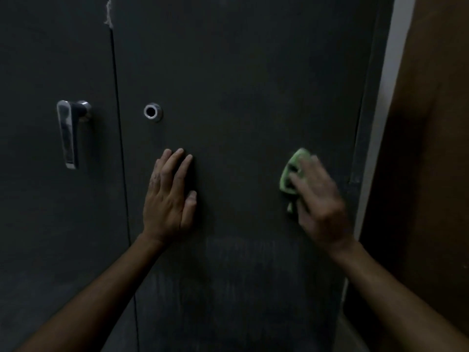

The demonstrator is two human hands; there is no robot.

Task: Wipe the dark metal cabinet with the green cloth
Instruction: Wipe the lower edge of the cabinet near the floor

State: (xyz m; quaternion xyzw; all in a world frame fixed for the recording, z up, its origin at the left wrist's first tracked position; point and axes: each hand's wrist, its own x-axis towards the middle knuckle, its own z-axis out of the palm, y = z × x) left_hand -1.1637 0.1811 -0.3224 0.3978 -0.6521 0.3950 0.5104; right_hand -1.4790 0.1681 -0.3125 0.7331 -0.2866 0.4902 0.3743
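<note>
The dark metal cabinet (241, 80) fills the view, its right door in front of me. My left hand (168, 199) lies flat on that door with straight fingers, below the round lock. My right hand (318, 196) presses the bunched green cloth (291, 171) against the door near its right edge; the hand is blurred and its fingers lie over the cloth, hiding most of it. Pale dusty streaks show on the door (248, 252) below both hands.
A chrome lever handle (68, 133) sits on the left door, and a round chrome lock (153, 112) on the right door. A pale wall strip (385, 97) and a brown surface (431, 148) border the cabinet on the right.
</note>
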